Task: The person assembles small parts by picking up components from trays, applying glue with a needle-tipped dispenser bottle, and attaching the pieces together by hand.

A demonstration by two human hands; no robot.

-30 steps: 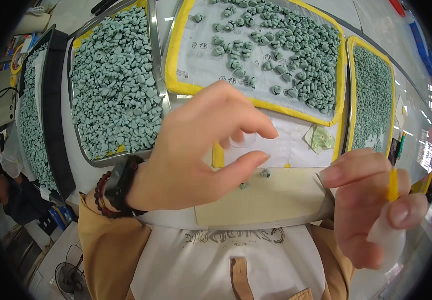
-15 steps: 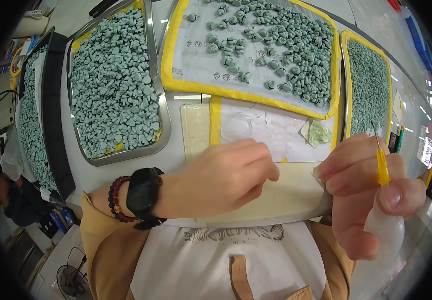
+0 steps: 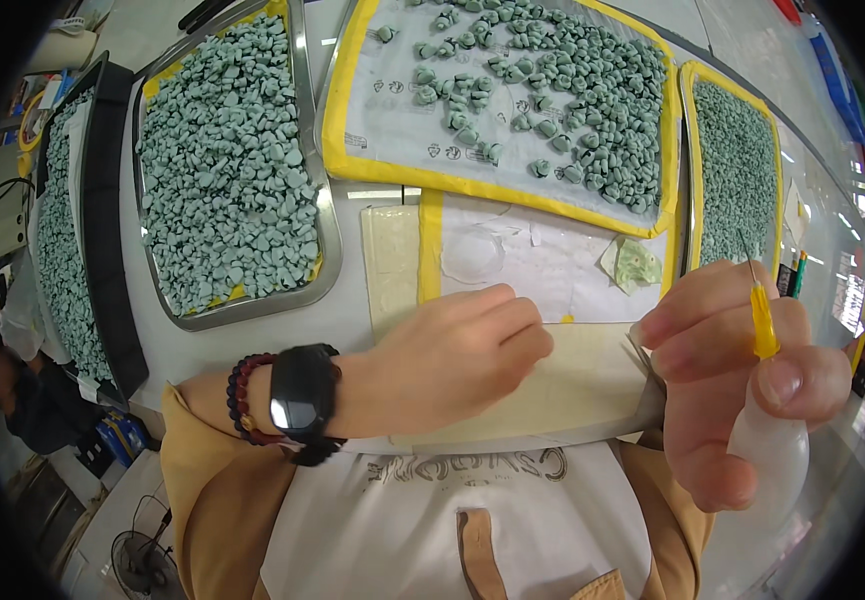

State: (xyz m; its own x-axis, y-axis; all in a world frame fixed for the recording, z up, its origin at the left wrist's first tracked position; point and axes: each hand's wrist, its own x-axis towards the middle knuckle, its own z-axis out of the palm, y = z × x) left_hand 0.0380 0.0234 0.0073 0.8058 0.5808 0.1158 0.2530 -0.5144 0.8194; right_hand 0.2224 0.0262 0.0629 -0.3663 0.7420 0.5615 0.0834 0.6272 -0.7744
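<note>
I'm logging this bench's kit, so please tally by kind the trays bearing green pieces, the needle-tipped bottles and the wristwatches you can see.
Black tray, steel tray, wide yellow-edged tray and narrow yellow-edged tray, all bearing green pieces: 4
Needle-tipped bottle, in the right hand: 1
Wristwatch: 1
Total: 6

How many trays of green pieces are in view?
4: black tray at far left, metal tray beside it, yellow-edged tray at top centre, narrow yellow-edged tray at right.
</note>
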